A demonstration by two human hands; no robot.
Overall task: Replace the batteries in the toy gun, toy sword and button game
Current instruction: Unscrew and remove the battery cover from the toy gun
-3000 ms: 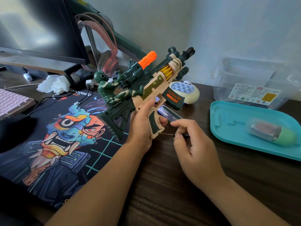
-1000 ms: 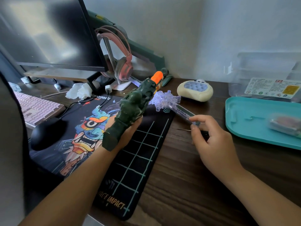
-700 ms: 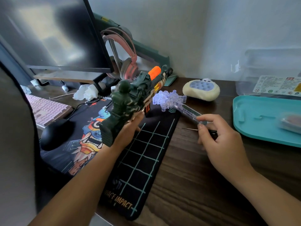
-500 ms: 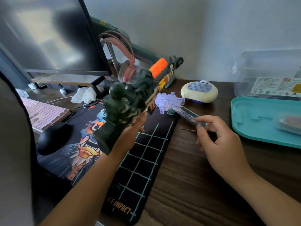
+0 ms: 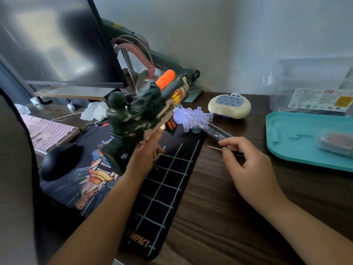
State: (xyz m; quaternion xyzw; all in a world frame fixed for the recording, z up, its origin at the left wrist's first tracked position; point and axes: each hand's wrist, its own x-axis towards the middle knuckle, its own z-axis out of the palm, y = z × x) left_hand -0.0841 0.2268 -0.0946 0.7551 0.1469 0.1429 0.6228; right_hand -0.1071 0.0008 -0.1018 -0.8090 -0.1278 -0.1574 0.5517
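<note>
My left hand (image 5: 145, 159) grips the handle of the green and tan toy gun (image 5: 145, 111) and holds it up over the desk mat, its orange-tipped barrel pointing away to the upper right. My right hand (image 5: 246, 163) rests on the desk and pinches a thin screwdriver (image 5: 214, 148) whose metal shaft points left. The clear blue toy sword (image 5: 196, 119) lies on the desk just beyond my right hand. Behind it sits the cream button game (image 5: 229, 106) with its blue bubble buttons facing up.
A teal tray (image 5: 298, 144) on the right holds a clear case of batteries (image 5: 336, 144), with a clear plastic box (image 5: 315, 88) behind it. On the left are a monitor (image 5: 57, 44), pink keyboard (image 5: 45, 129), black mouse (image 5: 59, 159), printed desk mat (image 5: 168, 188) and pink headphones (image 5: 133, 54).
My left hand swung the toy gun down and left, then lifted and tilted it up again. My right hand stayed on the desk with the screwdriver. The view shifted left.
</note>
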